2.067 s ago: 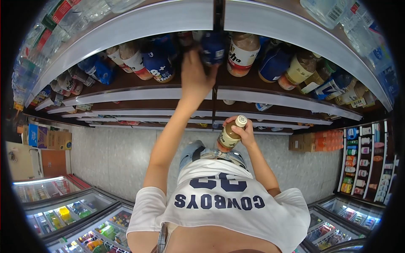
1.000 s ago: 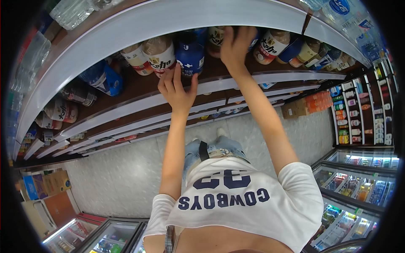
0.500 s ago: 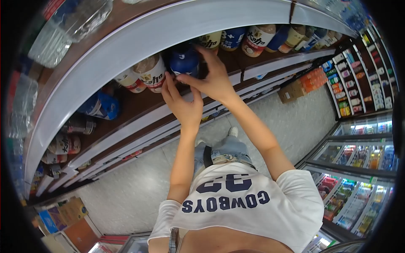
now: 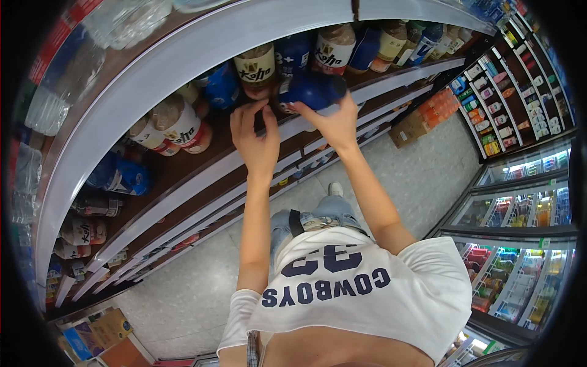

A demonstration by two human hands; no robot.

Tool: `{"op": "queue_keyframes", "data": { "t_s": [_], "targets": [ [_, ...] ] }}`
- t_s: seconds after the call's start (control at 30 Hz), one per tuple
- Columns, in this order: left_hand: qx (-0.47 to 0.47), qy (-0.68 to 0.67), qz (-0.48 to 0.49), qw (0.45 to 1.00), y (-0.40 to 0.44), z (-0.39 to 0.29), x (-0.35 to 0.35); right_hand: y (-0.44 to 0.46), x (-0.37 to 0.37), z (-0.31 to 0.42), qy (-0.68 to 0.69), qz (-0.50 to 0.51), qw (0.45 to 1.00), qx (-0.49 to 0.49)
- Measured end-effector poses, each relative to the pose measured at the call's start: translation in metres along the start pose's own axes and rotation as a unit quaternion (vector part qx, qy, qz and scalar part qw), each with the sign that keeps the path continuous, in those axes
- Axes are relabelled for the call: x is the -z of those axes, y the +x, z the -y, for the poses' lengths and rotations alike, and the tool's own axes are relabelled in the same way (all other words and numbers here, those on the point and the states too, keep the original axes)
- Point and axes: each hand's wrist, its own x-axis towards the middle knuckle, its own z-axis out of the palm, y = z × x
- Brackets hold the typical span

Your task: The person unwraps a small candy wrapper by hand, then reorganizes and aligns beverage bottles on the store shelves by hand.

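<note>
A dark blue bottle (image 4: 312,92) lies tilted on its side in my right hand (image 4: 333,119), its dark cap pointing right, in front of the shelf bottles. My left hand (image 4: 255,137) is at the shelf edge (image 4: 211,160), fingers bent and apart with nothing between them. Just beyond its fingertips stands a cream-labelled bottle (image 4: 256,70). Behind the held bottle is another blue bottle (image 4: 292,55), and a white-and-red-labelled bottle (image 4: 334,50) stands to its right. Further left stands a second white-and-red-labelled bottle (image 4: 178,125).
Clear water bottles (image 4: 73,73) fill the upper shelf at the left. Cardboard boxes (image 4: 408,128) and orange packs (image 4: 441,110) sit on the floor at the right. Glass-door fridges (image 4: 520,214) line the right side, and more boxes (image 4: 98,333) are at lower left.
The blue bottle has left its upright place on the shelf and is tilted in my right hand, moved right. My left hand has come away from the bottles. The view has shifted.
</note>
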Motion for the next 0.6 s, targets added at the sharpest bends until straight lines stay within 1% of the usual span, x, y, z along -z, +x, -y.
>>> {"op": "queue_keyframes", "data": {
  "t_s": [0.03,0.07,0.1,0.13,0.2,0.23,0.27,0.3,0.37,0.4,0.43,0.53,0.57,0.6],
  "targets": [
    [-0.011,-0.010,0.004,1.000,0.003,-0.005,-0.012,-0.002,0.011,-0.009,0.005,-0.030,1.000,0.009],
    [-0.023,-0.020,0.006,1.000,0.006,-0.008,-0.025,-0.002,0.024,-0.015,0.070,-0.027,0.997,-0.015],
    [-0.054,0.002,0.005,0.999,0.010,-0.006,-0.040,0.001,0.039,-0.018,0.126,-0.037,0.991,-0.030],
    [-0.058,0.021,0.011,0.998,0.015,-0.010,-0.056,0.005,0.055,-0.022,0.181,-0.046,0.981,-0.046],
    [-0.061,0.060,0.027,0.996,0.022,-0.024,-0.090,0.018,0.088,-0.037,0.172,-0.068,0.982,-0.025],
    [-0.074,0.070,0.005,0.995,0.026,-0.031,-0.109,0.026,0.106,-0.046,0.144,-0.053,0.988,-0.017],
    [-0.088,0.082,-0.017,0.993,0.031,-0.037,-0.127,0.033,0.121,-0.052,0.145,-0.052,0.988,-0.007],
    [-0.103,0.095,-0.038,0.990,0.035,-0.043,-0.144,0.040,0.135,-0.058,0.162,-0.044,0.986,-0.008],
    [-0.085,0.135,-0.071,0.985,0.039,-0.051,-0.172,0.053,0.153,-0.069,0.220,-0.042,0.975,-0.005],
    [-0.076,0.155,-0.086,0.981,0.040,-0.052,-0.184,0.061,0.164,-0.076,0.226,-0.014,0.974,-0.004],
    [-0.087,0.185,-0.109,0.973,0.040,-0.049,-0.194,0.067,0.170,-0.083,0.242,-0.001,0.970,0.001],
    [-0.107,0.196,-0.109,0.969,0.041,-0.041,-0.194,0.084,0.183,-0.095,0.286,0.046,0.957,0.004],
    [-0.100,0.194,-0.103,0.970,0.037,-0.043,-0.188,0.090,0.183,-0.098,0.301,0.063,0.952,0.004],
    [-0.123,0.209,-0.102,0.965,0.036,-0.044,-0.179,0.097,0.183,-0.101,0.313,0.080,0.946,0.002]
  ]
}}
